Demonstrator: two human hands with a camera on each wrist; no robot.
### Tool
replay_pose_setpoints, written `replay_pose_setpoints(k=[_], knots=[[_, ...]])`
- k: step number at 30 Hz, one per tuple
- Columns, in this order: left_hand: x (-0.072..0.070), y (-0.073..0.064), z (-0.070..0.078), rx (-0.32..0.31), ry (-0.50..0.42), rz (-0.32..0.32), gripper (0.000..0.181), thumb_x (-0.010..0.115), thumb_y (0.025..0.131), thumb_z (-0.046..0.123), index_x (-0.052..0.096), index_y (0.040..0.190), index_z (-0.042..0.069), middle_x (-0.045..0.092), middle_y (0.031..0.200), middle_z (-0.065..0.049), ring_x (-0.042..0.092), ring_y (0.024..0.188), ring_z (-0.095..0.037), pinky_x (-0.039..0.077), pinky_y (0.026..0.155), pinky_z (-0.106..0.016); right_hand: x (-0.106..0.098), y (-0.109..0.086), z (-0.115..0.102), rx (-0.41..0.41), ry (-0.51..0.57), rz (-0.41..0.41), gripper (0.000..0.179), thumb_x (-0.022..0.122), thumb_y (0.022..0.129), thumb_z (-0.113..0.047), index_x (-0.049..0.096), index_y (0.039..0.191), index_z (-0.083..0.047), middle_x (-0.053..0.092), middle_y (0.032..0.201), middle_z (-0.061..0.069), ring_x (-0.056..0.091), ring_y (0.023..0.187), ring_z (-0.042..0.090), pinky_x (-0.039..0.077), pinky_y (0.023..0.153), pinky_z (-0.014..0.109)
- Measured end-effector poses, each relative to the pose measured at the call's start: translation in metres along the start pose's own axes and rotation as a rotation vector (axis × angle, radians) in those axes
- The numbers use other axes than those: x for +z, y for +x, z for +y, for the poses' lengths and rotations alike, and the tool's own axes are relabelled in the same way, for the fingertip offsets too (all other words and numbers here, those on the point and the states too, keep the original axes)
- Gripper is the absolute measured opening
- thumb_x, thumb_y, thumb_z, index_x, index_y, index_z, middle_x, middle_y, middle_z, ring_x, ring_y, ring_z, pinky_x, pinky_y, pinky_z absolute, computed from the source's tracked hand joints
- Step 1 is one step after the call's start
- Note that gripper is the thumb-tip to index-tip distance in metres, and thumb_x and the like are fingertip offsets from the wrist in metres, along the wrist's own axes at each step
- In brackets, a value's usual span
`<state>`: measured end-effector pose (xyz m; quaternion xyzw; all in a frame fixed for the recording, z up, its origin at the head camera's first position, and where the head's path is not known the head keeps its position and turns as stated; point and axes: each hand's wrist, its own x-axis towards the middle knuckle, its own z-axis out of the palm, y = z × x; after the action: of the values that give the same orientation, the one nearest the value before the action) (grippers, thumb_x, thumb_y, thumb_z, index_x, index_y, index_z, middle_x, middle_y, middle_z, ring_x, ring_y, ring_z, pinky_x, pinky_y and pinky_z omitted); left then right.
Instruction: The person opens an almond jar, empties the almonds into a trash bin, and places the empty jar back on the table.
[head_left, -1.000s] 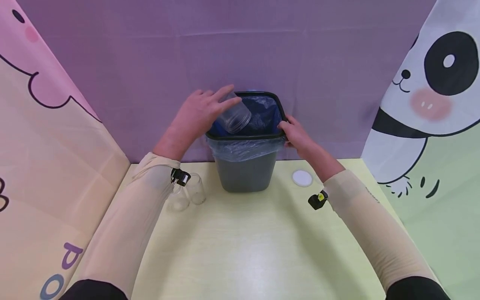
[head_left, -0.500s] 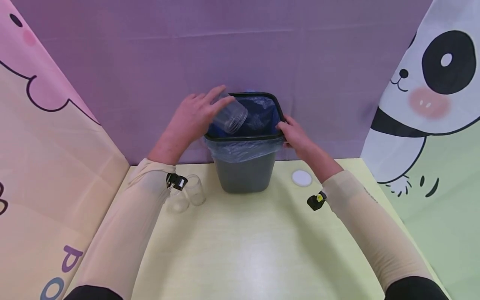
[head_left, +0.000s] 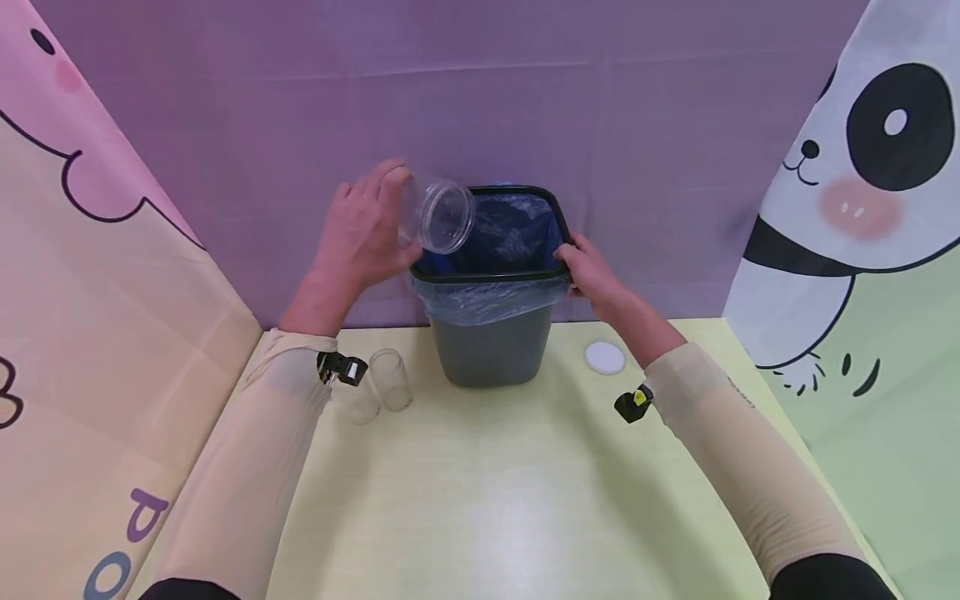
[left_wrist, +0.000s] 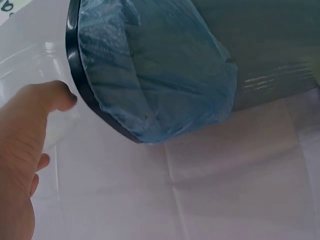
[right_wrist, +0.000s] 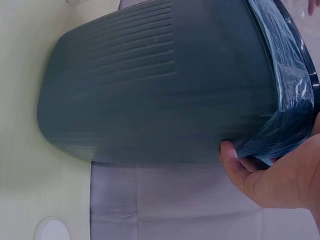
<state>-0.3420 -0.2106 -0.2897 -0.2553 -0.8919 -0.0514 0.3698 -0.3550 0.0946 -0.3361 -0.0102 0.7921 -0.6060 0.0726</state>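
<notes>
In the head view my left hand grips a clear jar from its left side. The jar lies tilted, its round mouth facing right over the left rim of a grey trash can. A blue plastic liner is folded over the can's black rim. My right hand holds the rim at the right. In the left wrist view my thumb lies across the see-through jar wall, beside the black rim. The right wrist view shows the right-hand fingers against the can's side, just below the liner.
Two clear glass vessels stand on the pale table, left of the can, one partly behind my left wrist camera. A round white disc lies on the right. Purple cloth hangs behind, printed cloth panels on both sides.
My left hand has drawn the jar left and up out of the can's opening and turned it so its mouth faces right. My right hand stays on the rim.
</notes>
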Motion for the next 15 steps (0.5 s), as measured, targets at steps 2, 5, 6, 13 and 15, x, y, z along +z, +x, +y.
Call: replay_pose_setpoints(k=[2, 5, 6, 13, 15], knots=[[0.000, -0.002, -0.003, -0.026, -0.018, 0.023, 0.083, 0.070, 0.063, 0.037, 0.025, 0.127, 0.011, 0.031, 0.135, -0.008, 0.044, 0.101, -0.032, 0.033, 0.075, -0.043, 0.000, 0.001, 0.001, 0.003, -0.001, 0.006, 0.052, 0.039, 0.086, -0.026, 0.028, 0.136, -0.021, 0.044, 0.117, 0.015, 0.042, 0.077, 0.021, 0.036, 0.066, 0.038], [0.001, -0.005, -0.009, -0.037, -0.044, 0.093, 0.084, 0.071, 0.059, 0.040, 0.028, 0.124, 0.008, 0.034, 0.130, -0.010, 0.040, 0.106, -0.032, 0.031, 0.080, -0.043, -0.001, 0.002, 0.001, 0.010, 0.000, 0.011, 0.053, 0.038, 0.085, -0.027, 0.026, 0.137, -0.021, 0.044, 0.118, 0.014, 0.041, 0.076, 0.021, 0.037, 0.068, 0.039], [0.002, -0.007, -0.011, -0.034, -0.044, 0.118, 0.084, 0.070, 0.059, 0.040, 0.029, 0.123, 0.007, 0.035, 0.127, -0.011, 0.038, 0.106, -0.032, 0.031, 0.081, -0.043, -0.001, 0.002, 0.001, 0.012, 0.000, 0.012, 0.054, 0.038, 0.085, -0.027, 0.025, 0.138, -0.022, 0.044, 0.119, 0.013, 0.041, 0.075, 0.020, 0.037, 0.068, 0.039], [0.006, -0.019, -0.027, -0.074, -0.090, 0.226, 0.082, 0.070, 0.056, 0.048, 0.037, 0.115, 0.002, 0.040, 0.107, -0.015, 0.035, 0.099, -0.030, 0.027, 0.085, -0.040, -0.001, 0.004, 0.000, 0.011, 0.006, 0.002, 0.054, 0.038, 0.088, -0.031, 0.022, 0.139, -0.023, 0.040, 0.125, 0.008, 0.042, 0.077, 0.022, 0.036, 0.076, 0.046], [0.008, -0.024, -0.030, -0.133, -0.139, 0.212, 0.083, 0.073, 0.054, 0.049, 0.039, 0.114, 0.003, 0.041, 0.104, -0.013, 0.036, 0.097, -0.029, 0.027, 0.084, -0.040, -0.001, 0.005, 0.002, 0.008, 0.006, -0.007, 0.054, 0.038, 0.090, -0.035, 0.021, 0.139, -0.022, 0.038, 0.127, 0.006, 0.042, 0.083, 0.022, 0.036, 0.078, 0.046]])
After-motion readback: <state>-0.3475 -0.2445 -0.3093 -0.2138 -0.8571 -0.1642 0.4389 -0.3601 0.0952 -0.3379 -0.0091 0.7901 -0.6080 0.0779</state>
